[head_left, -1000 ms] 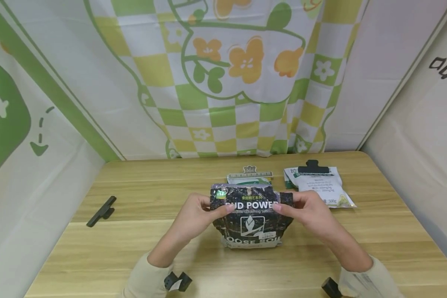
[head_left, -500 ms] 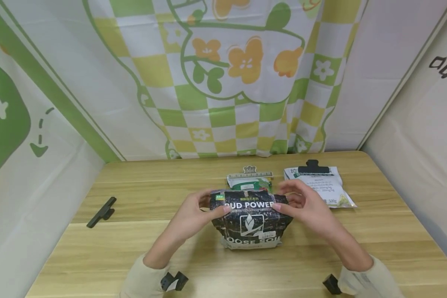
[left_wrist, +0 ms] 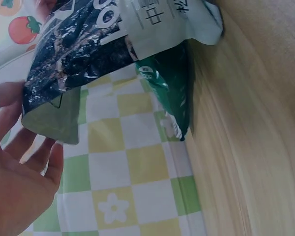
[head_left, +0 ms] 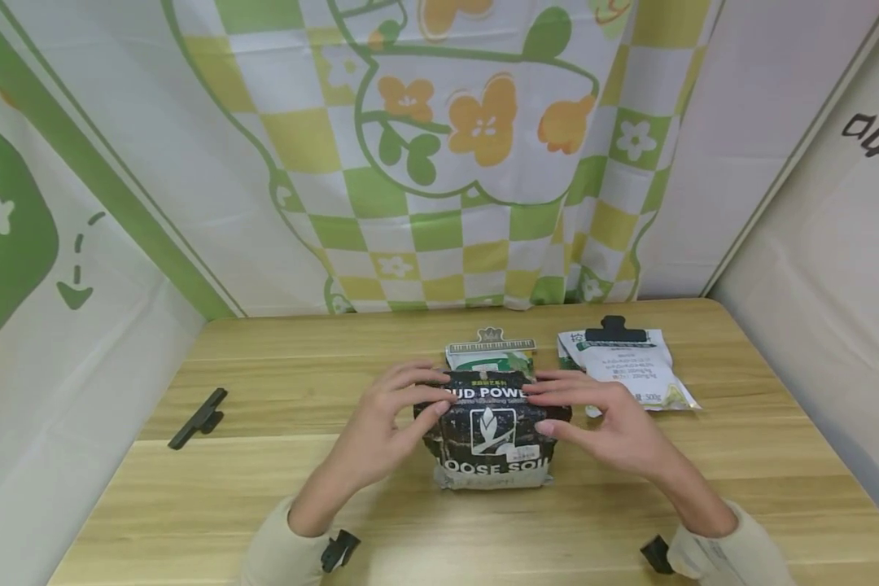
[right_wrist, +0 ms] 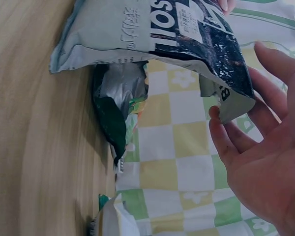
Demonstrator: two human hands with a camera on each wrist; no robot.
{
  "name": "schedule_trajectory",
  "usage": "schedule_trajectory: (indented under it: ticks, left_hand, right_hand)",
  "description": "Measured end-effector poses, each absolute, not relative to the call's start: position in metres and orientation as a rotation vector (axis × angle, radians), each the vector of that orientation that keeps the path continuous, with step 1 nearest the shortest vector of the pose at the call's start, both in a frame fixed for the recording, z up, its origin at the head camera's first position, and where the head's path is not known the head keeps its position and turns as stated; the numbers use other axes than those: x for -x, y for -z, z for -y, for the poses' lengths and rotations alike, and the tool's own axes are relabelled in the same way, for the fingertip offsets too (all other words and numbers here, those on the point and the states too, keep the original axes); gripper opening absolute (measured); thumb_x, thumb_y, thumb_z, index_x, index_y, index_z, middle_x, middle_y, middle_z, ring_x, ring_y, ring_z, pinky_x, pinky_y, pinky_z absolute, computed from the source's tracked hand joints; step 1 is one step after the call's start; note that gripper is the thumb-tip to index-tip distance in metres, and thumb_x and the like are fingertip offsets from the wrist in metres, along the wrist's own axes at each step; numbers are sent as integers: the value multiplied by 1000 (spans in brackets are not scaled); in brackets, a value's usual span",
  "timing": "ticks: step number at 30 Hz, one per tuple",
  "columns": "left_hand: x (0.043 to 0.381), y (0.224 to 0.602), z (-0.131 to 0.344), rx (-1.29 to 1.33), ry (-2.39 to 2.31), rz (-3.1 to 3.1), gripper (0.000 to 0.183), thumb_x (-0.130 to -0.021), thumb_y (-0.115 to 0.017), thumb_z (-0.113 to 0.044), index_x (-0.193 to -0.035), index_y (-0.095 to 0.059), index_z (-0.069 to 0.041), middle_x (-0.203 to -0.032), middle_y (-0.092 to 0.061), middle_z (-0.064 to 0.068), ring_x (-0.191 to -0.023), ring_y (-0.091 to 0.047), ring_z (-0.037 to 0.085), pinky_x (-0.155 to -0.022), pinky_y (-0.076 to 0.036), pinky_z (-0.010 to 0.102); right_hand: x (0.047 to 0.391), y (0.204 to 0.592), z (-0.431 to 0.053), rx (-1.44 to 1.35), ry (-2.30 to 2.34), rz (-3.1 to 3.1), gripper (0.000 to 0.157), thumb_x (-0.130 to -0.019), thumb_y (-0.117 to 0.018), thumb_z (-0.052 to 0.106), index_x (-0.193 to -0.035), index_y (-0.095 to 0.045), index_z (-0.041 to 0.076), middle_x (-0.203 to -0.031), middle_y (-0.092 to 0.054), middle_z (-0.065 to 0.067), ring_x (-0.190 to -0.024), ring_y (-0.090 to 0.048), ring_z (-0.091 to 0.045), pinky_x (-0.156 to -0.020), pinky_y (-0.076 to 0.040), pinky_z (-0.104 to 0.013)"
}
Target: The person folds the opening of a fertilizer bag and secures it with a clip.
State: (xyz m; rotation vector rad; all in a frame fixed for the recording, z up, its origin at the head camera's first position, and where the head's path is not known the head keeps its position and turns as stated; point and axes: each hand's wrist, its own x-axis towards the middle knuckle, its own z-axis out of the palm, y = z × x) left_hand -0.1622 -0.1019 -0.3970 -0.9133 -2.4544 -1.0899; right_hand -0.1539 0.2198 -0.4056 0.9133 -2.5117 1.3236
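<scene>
A black potting soil bag (head_left: pixel 494 439), printed "LOOSE SOIL", stands on the table before me with its top folded down at the back. My left hand (head_left: pixel 384 419) lies over its upper left corner, fingers stretched across the top edge. On the upper right my right hand (head_left: pixel 623 423) rests its fingers along the top, thumb at the front. In the left wrist view, the left fingers touch the pale folded flap (left_wrist: pixel 54 120). From the right wrist, several fingertips meet the flap (right_wrist: pixel 233 105) while the thumb stands clear of the bag.
Behind the soil bag is a smaller green and white bag (head_left: pixel 483 360) under a piano-pattern clip (head_left: pixel 492 343). To its right lies a white bag (head_left: pixel 633 378) with a black clip (head_left: pixel 615 332). A long black clip (head_left: pixel 199 419) lies at left. A checkered curtain (head_left: pixel 447 244) hangs behind the table.
The bag's top has gone down and back. Both hands have shifted from pinching the upper corners to laying their fingers over the top edge.
</scene>
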Motion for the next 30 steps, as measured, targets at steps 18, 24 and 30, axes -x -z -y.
schedule_trajectory:
  ticks: [18, 24, 30]
  left_hand:
    - [162, 410, 104, 835, 1319, 2633, 37, -82, -89, -33, -116, -81, -20, -117, -81, -1, -110, -78, 17, -102, -61, 40]
    - [165, 414, 102, 729, 1505, 2646, 26, -85, -87, -31, -110, -83, -24, -114, -82, -4, -110, -78, 17, -99, -62, 42]
    - [168, 419, 104, 701, 1643, 2629, 21, -89, -84, -28, -107, -84, -18, -112, -82, 3, -96, -80, 14, -82, -65, 28]
  right_hand:
    - [153, 418, -219, -783, -1289, 2617, 34, -89, -85, 23, -123, -79, 21, -123, -79, 5, -117, -71, -8, -103, -57, -27]
    - [152, 418, -219, -670, -1412, 2660, 28, -90, -83, 26, -118, -80, 26, -119, -80, 4, -107, -71, -2, -82, -58, -24]
    - [155, 420, -220, -603, -1552, 2645, 25, -88, -84, 24, -113, -81, 22, -115, -81, 2, -106, -72, -2, -91, -59, -24]
